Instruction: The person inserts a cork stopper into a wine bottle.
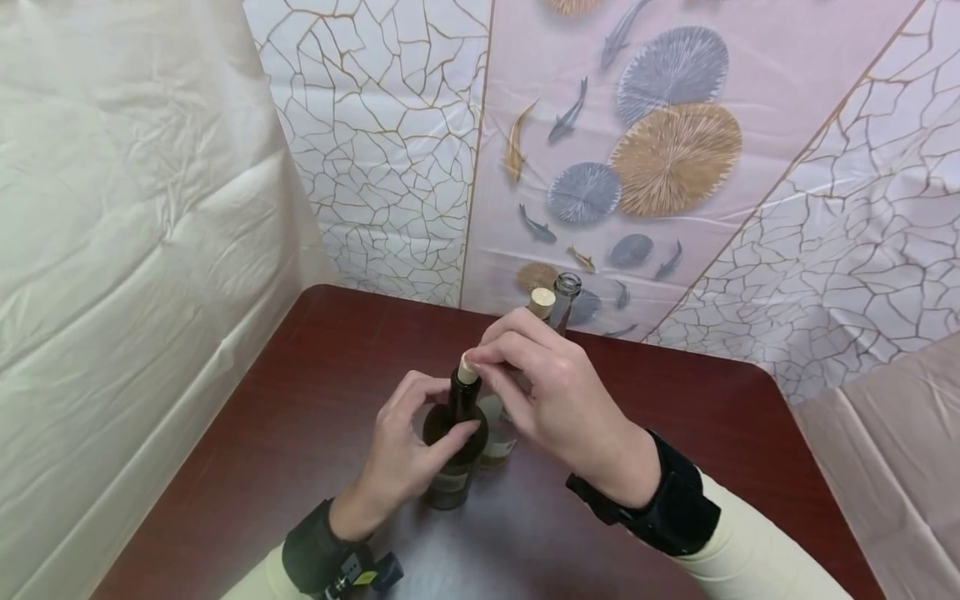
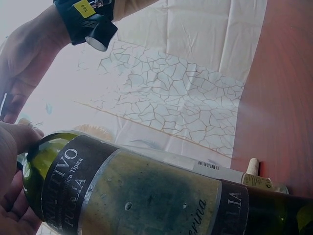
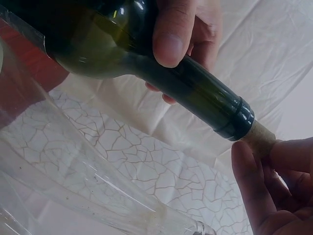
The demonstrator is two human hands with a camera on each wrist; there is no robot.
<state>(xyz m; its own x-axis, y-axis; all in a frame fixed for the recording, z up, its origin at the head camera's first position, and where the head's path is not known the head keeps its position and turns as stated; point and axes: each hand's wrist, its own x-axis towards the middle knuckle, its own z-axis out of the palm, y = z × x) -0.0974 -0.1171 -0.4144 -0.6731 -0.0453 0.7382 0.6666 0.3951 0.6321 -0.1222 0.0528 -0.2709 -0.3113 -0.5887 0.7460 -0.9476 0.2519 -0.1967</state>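
Note:
A dark green wine bottle (image 1: 448, 479) stands upright on the table, with my left hand (image 1: 408, 442) gripping it around the shoulder and lower neck. Its dark label with PRIMITIVO and PUGLIA lettering (image 2: 68, 181) faces the left wrist camera. A pale cork (image 3: 260, 139) sits in the bottle's mouth, partly sticking out. My right hand (image 1: 555, 392) pinches that cork between thumb and fingertips. In the right wrist view, the left thumb (image 3: 170, 44) lies along the base of the neck.
Just behind the green bottle is a clear glass bottle (image 1: 497, 429), partly hidden by my right hand. A corked top (image 1: 542, 302) and an uncorked bottle neck (image 1: 567, 287) rise beyond the hand. Patterned cloth (image 1: 390, 125) hangs behind the reddish-brown table (image 1: 337, 350).

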